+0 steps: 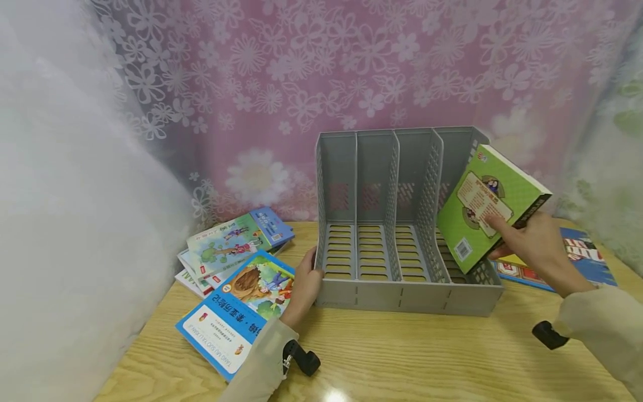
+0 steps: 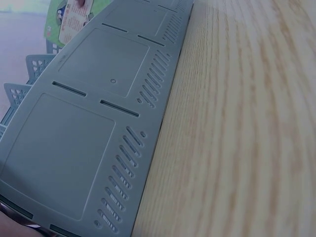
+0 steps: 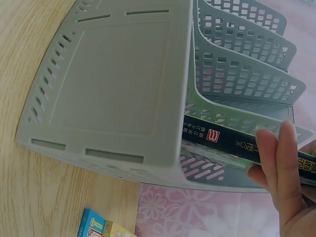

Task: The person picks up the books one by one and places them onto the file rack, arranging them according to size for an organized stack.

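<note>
A grey plastic file rack with upright dividers stands on the table. My right hand grips a thick green book, thumb on its back cover and fingers at the dark spine. The book leans tilted in the rack's rightmost compartment, its lower corner down inside. In the right wrist view the black spine slants between the compartment's walls, with fingers across it. My left hand holds the rack's front left corner; only a sliver of that hand shows in the left wrist view.
Left of the rack lies a blue picture book, in front of a loose pile of several books. More books lie flat to the right, partly behind my right hand. A floral curtain hangs behind the wooden table.
</note>
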`<action>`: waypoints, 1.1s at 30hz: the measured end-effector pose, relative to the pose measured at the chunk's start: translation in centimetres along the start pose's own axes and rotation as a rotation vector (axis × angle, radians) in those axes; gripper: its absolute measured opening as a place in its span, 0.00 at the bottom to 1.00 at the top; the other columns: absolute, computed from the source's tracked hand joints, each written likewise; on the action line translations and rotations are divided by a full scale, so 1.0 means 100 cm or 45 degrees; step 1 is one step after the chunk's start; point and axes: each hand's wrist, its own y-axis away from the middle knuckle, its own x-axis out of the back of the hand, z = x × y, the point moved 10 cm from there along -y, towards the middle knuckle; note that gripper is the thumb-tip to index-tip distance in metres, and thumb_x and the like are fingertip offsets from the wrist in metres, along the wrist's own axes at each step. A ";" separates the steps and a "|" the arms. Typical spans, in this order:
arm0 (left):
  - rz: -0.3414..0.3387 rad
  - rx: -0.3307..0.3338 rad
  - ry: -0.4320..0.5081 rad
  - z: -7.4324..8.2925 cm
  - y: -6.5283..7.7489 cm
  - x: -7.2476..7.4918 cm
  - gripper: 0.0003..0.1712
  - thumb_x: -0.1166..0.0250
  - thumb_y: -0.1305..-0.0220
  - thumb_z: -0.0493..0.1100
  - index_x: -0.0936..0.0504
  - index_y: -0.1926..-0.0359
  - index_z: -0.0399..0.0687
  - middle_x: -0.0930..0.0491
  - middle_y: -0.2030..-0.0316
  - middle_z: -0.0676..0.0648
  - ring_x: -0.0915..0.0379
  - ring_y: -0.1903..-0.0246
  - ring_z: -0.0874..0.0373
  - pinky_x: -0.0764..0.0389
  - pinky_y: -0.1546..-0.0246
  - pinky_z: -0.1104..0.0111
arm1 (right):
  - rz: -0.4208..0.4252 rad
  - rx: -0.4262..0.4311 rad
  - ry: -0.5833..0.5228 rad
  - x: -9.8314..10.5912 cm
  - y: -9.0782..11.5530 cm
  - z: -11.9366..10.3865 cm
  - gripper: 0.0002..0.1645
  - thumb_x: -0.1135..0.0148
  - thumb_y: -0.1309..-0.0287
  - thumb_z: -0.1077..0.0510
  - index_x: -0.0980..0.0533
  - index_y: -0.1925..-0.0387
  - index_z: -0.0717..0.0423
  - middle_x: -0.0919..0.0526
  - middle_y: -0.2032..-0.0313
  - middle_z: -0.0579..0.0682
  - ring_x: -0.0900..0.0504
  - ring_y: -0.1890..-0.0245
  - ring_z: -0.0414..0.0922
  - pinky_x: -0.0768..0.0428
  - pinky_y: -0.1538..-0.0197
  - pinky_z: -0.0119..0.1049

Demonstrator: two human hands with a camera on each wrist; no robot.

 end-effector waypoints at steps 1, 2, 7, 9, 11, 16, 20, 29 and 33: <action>-0.004 -0.003 0.002 0.000 -0.001 -0.001 0.37 0.54 0.47 0.29 0.36 0.31 0.39 0.33 0.35 0.36 0.38 0.35 0.40 0.37 0.36 0.47 | 0.006 0.010 -0.008 0.000 -0.001 -0.001 0.42 0.53 0.35 0.32 0.20 0.74 0.69 0.17 0.87 0.48 0.43 0.98 0.39 0.42 0.93 0.40; -0.009 -0.003 0.005 0.000 -0.001 -0.002 0.38 0.54 0.47 0.29 0.36 0.31 0.39 0.33 0.35 0.36 0.38 0.35 0.40 0.37 0.36 0.47 | 0.010 0.026 -0.026 0.000 -0.002 -0.002 0.40 0.53 0.35 0.33 0.21 0.69 0.69 0.17 0.87 0.49 0.38 0.98 0.39 0.42 0.93 0.40; -0.004 -0.002 0.000 -0.001 -0.003 -0.003 0.38 0.54 0.47 0.29 0.36 0.31 0.40 0.32 0.35 0.37 0.37 0.35 0.41 0.37 0.36 0.47 | 0.019 0.064 -0.058 -0.004 -0.007 -0.003 0.38 0.52 0.33 0.36 0.23 0.65 0.72 0.18 0.88 0.49 0.22 0.91 0.43 0.41 0.92 0.38; 0.005 -0.004 -0.004 -0.002 -0.003 -0.003 0.37 0.53 0.47 0.29 0.36 0.31 0.40 0.32 0.35 0.36 0.37 0.35 0.41 0.37 0.36 0.47 | 0.012 0.061 -0.052 -0.007 -0.010 -0.002 0.39 0.52 0.33 0.37 0.22 0.71 0.72 0.18 0.88 0.49 0.22 0.91 0.43 0.40 0.92 0.38; 0.007 -0.004 -0.001 -0.002 -0.003 -0.003 0.37 0.53 0.47 0.29 0.35 0.31 0.40 0.32 0.35 0.37 0.37 0.35 0.41 0.37 0.36 0.47 | 0.007 0.071 -0.055 -0.010 -0.013 -0.002 0.38 0.52 0.33 0.38 0.22 0.72 0.72 0.18 0.88 0.50 0.20 0.89 0.42 0.39 0.91 0.38; -0.002 -0.014 0.000 -0.001 -0.002 -0.003 0.38 0.53 0.47 0.29 0.36 0.31 0.40 0.32 0.35 0.36 0.37 0.35 0.40 0.37 0.36 0.46 | 0.016 0.094 -0.061 -0.017 -0.018 -0.002 0.37 0.53 0.32 0.38 0.23 0.67 0.73 0.18 0.86 0.54 0.19 0.88 0.43 0.40 0.91 0.38; -0.001 -0.009 0.000 -0.003 -0.001 -0.002 0.37 0.53 0.46 0.29 0.36 0.31 0.40 0.33 0.35 0.36 0.38 0.35 0.40 0.37 0.36 0.46 | 0.035 0.088 -0.063 -0.022 -0.021 0.000 0.38 0.52 0.33 0.37 0.24 0.80 0.68 0.18 0.87 0.55 0.20 0.90 0.46 0.42 0.93 0.37; -0.004 -0.017 0.023 -0.001 -0.001 -0.002 0.37 0.54 0.47 0.29 0.36 0.31 0.38 0.33 0.35 0.36 0.39 0.34 0.40 0.38 0.36 0.46 | 0.091 0.103 -0.002 -0.028 -0.027 0.001 0.40 0.52 0.33 0.38 0.21 0.83 0.68 0.18 0.88 0.54 0.31 0.98 0.44 0.42 0.93 0.37; -0.008 -0.012 0.031 -0.001 0.000 -0.002 0.37 0.54 0.46 0.29 0.37 0.31 0.38 0.33 0.35 0.36 0.39 0.34 0.40 0.38 0.36 0.46 | 0.120 0.123 0.028 -0.031 -0.029 0.000 0.40 0.51 0.32 0.40 0.21 0.85 0.68 0.20 0.90 0.54 0.24 0.94 0.47 0.43 0.93 0.35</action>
